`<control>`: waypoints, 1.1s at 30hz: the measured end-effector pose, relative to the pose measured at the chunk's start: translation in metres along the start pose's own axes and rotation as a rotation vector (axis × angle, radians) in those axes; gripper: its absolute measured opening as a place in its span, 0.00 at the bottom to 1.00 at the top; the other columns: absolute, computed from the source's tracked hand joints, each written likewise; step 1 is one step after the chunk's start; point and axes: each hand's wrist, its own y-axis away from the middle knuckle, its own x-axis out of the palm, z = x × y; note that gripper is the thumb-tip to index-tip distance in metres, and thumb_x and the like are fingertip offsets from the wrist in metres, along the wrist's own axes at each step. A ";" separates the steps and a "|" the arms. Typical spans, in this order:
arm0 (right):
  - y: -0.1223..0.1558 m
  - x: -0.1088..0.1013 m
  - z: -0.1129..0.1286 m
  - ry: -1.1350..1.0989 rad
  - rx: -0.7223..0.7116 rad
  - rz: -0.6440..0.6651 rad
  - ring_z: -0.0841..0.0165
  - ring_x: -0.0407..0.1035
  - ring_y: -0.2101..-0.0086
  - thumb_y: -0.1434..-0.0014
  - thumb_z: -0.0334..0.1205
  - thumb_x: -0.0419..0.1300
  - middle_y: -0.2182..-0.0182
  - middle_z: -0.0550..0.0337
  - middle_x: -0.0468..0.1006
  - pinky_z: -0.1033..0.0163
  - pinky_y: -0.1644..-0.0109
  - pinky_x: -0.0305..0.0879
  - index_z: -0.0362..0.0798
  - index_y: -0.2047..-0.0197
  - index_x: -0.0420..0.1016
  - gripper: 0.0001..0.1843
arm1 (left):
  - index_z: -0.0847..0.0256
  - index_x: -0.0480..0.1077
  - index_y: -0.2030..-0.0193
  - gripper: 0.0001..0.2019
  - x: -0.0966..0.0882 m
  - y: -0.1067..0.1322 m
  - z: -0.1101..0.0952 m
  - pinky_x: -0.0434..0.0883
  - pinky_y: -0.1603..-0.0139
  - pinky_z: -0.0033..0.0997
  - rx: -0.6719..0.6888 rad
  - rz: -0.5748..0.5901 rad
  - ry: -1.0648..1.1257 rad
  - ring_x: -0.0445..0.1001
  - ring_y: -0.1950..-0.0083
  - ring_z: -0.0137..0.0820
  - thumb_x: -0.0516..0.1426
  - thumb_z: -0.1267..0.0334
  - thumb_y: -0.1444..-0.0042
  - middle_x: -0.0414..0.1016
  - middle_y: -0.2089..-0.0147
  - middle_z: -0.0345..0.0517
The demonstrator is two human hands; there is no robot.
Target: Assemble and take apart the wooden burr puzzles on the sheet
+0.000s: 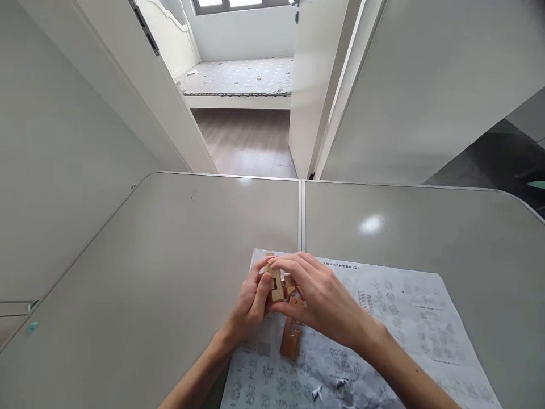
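My left hand is closed around a small assembly of notched light wooden puzzle blocks, with the thumb pressed on its near face. From the other side, my right hand curls over the same blocks. Its fingertips reach the top and its thumb lies below, so part of the assembly is hidden. Under the hands, a reddish-brown notched wooden piece lies on a printed instruction sheet. More wooden pieces show between the hands, partly covered by the right hand.
The sheet lies creased on a grey table with a pale seam down its middle. Past the far edge, an open door leads to a room with a bed. White walls flank the table.
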 end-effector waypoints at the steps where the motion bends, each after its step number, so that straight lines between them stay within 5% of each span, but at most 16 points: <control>1: 0.000 0.001 -0.001 -0.008 -0.012 -0.011 0.51 0.77 0.44 0.41 0.32 0.78 0.43 0.49 0.82 0.45 0.41 0.78 0.51 0.37 0.66 0.36 | 0.62 0.63 0.31 0.31 -0.001 0.000 0.001 0.70 0.59 0.34 0.003 0.007 0.003 0.72 0.63 0.35 0.46 0.38 0.25 0.77 0.57 0.47; 8: 0.000 0.008 -0.011 -0.126 -0.020 -0.082 0.53 0.78 0.43 0.45 0.36 0.81 0.44 0.53 0.84 0.48 0.41 0.78 0.55 0.39 0.67 0.37 | 0.62 0.66 0.34 0.27 -0.004 -0.003 0.000 0.73 0.57 0.32 0.024 0.050 0.121 0.73 0.59 0.35 0.48 0.42 0.24 0.75 0.53 0.49; 20: 0.000 0.020 -0.004 -0.051 -0.063 -0.120 0.52 0.76 0.42 0.37 0.31 0.75 0.43 0.47 0.82 0.46 0.40 0.78 0.53 0.39 0.66 0.29 | 0.63 0.68 0.41 0.25 -0.005 -0.004 -0.003 0.72 0.59 0.31 0.039 0.060 0.104 0.71 0.64 0.32 0.51 0.41 0.25 0.74 0.63 0.43; 25: 0.000 0.008 -0.006 -0.193 0.082 -0.054 0.56 0.77 0.47 0.41 0.35 0.78 0.45 0.53 0.82 0.49 0.44 0.79 0.56 0.37 0.68 0.34 | 0.61 0.65 0.39 0.24 -0.003 -0.002 -0.007 0.69 0.65 0.26 0.013 0.077 0.141 0.71 0.67 0.29 0.56 0.43 0.27 0.74 0.63 0.41; 30: 0.000 -0.013 -0.008 -0.321 0.300 0.063 0.64 0.76 0.58 0.28 0.40 0.66 0.51 0.58 0.81 0.56 0.51 0.77 0.57 0.43 0.78 0.12 | 0.58 0.60 0.31 0.25 0.003 0.004 -0.007 0.71 0.63 0.27 0.052 0.144 0.037 0.74 0.63 0.30 0.55 0.46 0.26 0.78 0.54 0.48; 33: -0.001 -0.018 -0.009 -0.349 0.344 0.161 0.67 0.72 0.66 0.25 0.42 0.61 0.57 0.58 0.80 0.59 0.59 0.73 0.55 0.49 0.82 0.08 | 0.57 0.57 0.30 0.24 0.007 0.008 -0.007 0.73 0.58 0.30 0.066 0.167 0.025 0.76 0.61 0.31 0.54 0.48 0.25 0.78 0.54 0.48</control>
